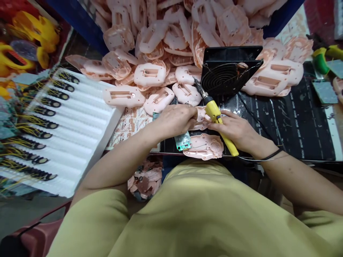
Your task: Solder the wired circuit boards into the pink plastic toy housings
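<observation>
My right hand (235,130) is closed round a yellow-handled soldering iron (214,111), its dark tip pointing up and away toward the pile. The thumb of that hand reaches the edge of a pink plastic shell (202,123). On the left side of this shell, my left hand (178,119) has its fingers curled together; what they pinch is hidden. A green circuit board (183,141) shows just below my left hand. Nearer to me, another pink shell half (203,147) lies with its inner side up at the table's front edge, a thin wire across it.
Pink shells (150,74) are heaped at the back in a blue bin (85,25). A black fan (227,75) stands behind my hands. At left, a white foam tray (88,114) bears rows of wired round parts. Yellow plastic parts (37,28) lie far left.
</observation>
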### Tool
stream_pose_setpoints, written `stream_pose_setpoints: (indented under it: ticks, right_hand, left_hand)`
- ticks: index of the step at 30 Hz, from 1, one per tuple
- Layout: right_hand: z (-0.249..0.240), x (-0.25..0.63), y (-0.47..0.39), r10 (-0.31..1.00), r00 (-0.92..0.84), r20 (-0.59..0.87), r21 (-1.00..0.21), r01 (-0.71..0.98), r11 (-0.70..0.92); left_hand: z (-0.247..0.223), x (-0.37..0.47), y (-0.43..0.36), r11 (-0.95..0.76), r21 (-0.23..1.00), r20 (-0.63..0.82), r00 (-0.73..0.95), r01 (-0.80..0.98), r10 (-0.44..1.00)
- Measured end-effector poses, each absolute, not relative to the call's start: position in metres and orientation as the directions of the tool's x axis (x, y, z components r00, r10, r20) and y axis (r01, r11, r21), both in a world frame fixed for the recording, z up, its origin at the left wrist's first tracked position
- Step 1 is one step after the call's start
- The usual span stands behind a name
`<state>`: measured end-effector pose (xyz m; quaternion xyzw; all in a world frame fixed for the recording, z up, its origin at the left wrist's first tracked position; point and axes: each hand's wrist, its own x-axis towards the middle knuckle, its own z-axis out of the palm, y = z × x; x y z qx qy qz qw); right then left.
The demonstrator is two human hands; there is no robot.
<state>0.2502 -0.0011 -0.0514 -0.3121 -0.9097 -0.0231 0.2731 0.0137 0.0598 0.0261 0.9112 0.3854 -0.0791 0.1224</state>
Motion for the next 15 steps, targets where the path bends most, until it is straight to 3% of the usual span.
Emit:
stream_pose_setpoints:
  ticks: [5, 8, 12, 15]
  right_hand:
    - [-0.050, 0.247, -0.023, 0.612, -0.602, 0.513, -0.260, 0.570, 0.779]
    - [-0.042, 0.247, -0.034, 0.627, -0.504, 0.593, -0.315, 0.571, 0.758]
    - [-0.022, 0.261, -0.050, 0.621, -0.392, 0.679, -0.313, 0.610, 0.728]
    - [-0.011, 0.283, -0.065, 0.613, -0.343, 0.711, -0.224, 0.717, 0.660]
  left_hand:
    - [0.001, 0.008, 0.064, -0.663, 0.260, -0.145, 0.707, 0.702, 0.692]
    - [-0.003, 0.009, 0.065, -0.653, 0.299, -0.124, 0.706, 0.696, 0.697]
    - [-0.004, 0.014, 0.066, -0.635, 0.313, -0.121, 0.693, 0.706, 0.711]
    - [-0.006, 0.016, 0.067, -0.630, 0.316, -0.109, 0.687, 0.709, 0.718]
